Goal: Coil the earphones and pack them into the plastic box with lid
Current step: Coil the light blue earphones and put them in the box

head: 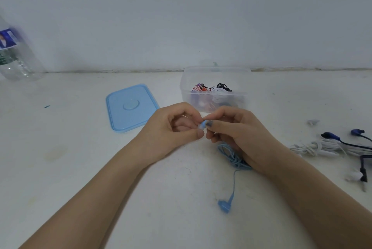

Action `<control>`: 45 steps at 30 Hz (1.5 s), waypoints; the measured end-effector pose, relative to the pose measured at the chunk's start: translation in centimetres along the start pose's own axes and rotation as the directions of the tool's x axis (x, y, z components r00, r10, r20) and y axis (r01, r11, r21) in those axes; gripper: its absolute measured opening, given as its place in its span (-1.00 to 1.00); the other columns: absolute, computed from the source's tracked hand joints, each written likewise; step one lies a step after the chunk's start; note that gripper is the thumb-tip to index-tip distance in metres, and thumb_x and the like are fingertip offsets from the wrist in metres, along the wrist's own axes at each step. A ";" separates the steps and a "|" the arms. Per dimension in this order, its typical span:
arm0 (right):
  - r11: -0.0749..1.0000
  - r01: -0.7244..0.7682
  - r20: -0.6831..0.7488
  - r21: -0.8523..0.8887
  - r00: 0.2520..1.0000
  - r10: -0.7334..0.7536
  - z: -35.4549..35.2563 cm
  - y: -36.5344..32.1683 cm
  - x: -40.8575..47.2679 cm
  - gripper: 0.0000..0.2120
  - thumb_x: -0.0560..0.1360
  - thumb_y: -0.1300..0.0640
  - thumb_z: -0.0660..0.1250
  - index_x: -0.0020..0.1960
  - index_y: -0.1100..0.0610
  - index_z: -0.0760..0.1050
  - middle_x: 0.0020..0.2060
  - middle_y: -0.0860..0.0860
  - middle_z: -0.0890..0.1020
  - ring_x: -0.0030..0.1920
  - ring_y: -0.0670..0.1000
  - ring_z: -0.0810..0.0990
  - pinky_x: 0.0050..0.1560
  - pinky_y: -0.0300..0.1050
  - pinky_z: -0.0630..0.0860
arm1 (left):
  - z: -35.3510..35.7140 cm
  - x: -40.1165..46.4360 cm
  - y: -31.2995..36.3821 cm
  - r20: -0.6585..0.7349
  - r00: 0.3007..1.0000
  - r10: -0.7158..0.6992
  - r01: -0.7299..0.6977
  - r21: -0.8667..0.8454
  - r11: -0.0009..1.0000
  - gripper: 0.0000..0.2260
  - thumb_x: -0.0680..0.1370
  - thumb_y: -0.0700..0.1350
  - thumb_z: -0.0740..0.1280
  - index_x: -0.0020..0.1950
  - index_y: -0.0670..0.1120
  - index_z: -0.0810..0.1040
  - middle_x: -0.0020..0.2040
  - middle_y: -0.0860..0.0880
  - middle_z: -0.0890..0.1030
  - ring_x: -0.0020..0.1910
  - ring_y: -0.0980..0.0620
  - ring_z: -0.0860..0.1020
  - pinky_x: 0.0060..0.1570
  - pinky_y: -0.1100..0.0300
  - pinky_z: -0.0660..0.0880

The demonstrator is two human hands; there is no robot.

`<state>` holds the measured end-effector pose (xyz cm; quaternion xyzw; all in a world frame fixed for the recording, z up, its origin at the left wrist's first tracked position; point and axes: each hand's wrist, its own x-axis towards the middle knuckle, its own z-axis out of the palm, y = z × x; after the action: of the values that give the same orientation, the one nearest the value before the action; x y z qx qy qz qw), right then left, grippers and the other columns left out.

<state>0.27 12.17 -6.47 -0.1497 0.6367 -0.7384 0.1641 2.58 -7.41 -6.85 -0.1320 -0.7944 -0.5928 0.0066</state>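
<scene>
Hands, two: left hand [177, 126] and right hand [237, 132] fingers pinch one blue earphones [234, 158] earbud; one box [215, 89], one lid [130, 106].

White table [70, 168] fills lower frame, surface scuffed, faint yellowish stains left of centre, small dark specks. Plain pale grey-blue wall [181, 17] rises behind table; dark, uneven seam where wall meets table's far edge. Light soft, even, shadows weak on table.
</scene>
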 end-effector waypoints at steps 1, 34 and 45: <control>1.000 -0.001 0.003 0.000 1.000 0.001 0.0 -0.1 0.0 -0.92 0.52 0.42 0.31 -0.03 0.43 0.56 -0.35 0.10 0.65 -0.33 -0.01 0.57 -0.28 -0.24 0.52 | 0.0 0.0 0.0 -0.001 1.000 -0.009 0.009 -0.017 1.000 -0.85 0.49 -0.27 0.53 -0.03 -0.11 0.62 -0.13 -0.20 0.72 -0.13 -0.15 0.66 0.03 -0.04 0.53; 0.993 -0.092 0.110 0.069 0.990 0.084 0.1 -1.4 -0.8 -0.92 0.51 0.37 0.32 -0.15 0.27 0.46 -0.25 0.10 0.68 -0.29 -0.03 0.60 -0.30 -0.22 0.48 | -0.1 0.1 0.8 0.164 0.986 -0.004 0.056 -0.309 0.950 -0.79 0.46 -0.31 0.47 0.01 -0.26 0.49 -0.10 -0.17 0.66 -0.12 -0.11 0.64 0.02 0.08 0.53; 0.993 -0.085 0.083 0.080 0.993 0.078 0.0 -1.2 -0.8 -0.96 0.49 0.33 0.35 -0.09 0.29 0.49 -0.24 0.14 0.68 -0.29 -0.03 0.60 -0.30 -0.21 0.48 | 0.1 -0.3 1.1 0.074 0.997 0.000 0.021 -0.284 0.959 -0.83 0.40 -0.19 0.52 -0.05 -0.08 0.62 -0.11 -0.21 0.71 -0.08 -0.15 0.68 0.06 0.06 0.54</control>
<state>0.90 12.62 -5.31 -0.1458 0.6037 -0.7505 0.2257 3.10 -7.13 -5.90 -0.1493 -0.7012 -0.6957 -0.0448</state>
